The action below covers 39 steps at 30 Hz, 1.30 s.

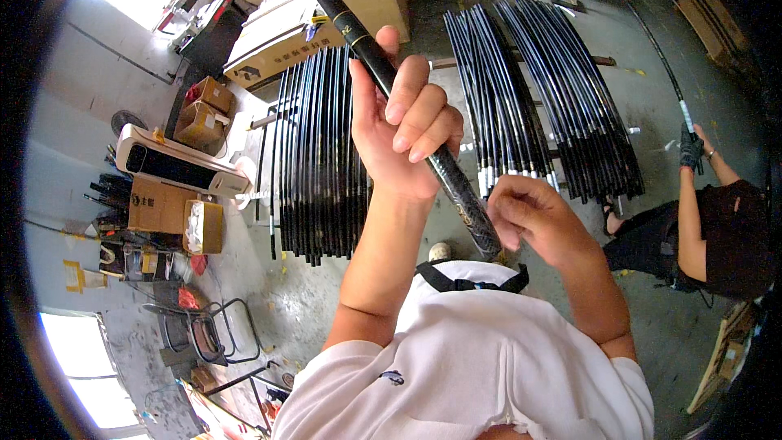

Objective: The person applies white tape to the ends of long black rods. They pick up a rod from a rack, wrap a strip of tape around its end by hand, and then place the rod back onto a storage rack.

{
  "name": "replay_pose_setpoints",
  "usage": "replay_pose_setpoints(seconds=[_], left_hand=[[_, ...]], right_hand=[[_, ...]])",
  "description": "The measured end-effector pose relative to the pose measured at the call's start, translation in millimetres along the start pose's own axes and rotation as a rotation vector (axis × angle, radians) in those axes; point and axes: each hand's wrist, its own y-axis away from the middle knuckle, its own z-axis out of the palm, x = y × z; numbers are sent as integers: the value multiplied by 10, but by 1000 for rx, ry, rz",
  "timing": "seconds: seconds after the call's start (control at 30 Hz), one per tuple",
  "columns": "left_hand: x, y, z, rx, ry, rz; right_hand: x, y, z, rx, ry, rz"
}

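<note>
**Rod gripped at butt and mid-handle**

Rod (391,85), long and black, slants up and away from the person's chest. Left hand (405,126) wraps it above; right hand (533,220) pinches the butt end below. It looks light, stiff, glossy, perhaps slippery; the textured handle seems the safest hold. Beyond the grip, rod bundles (318,155) lie on the floor.

A single head-worn fisheye view looks steeply down over the wearer's chest, close on both hands (456,171), with the concrete floor (652,90) spreading beyond and its straight edges bending toward the rim.
</note>
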Motion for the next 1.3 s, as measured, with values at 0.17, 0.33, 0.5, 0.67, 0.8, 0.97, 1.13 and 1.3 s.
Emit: replay_pose_setpoints(seconds=[0.17,0.33,0.5,0.67,0.8,0.97,1.13,1.3], left_hand=[[183,82,-112,41,-148,48],[324,54,-64,-72,31,29],[390,58,-25,-53,144,1],[411,79,-36,-54,144,-62],[490,108,-89,-19,34,-54],[481,120,-124,279,-559,198],[466,55,-31,294,-234,334],[563,184,-203,369,-220,145]], right_hand=[[-118,-10,-39,299,202,-276],[-83,-129,72,57,125,-58],[181,-303,304,-378,-360,120],[194,-289,365,-182,-247,61],[97,-236,292,33,-70,-98],[-136,-177,534,287,992,-648],[256,-204,697,241,1416,-778],[254,-238,3,753,1369,-472]])
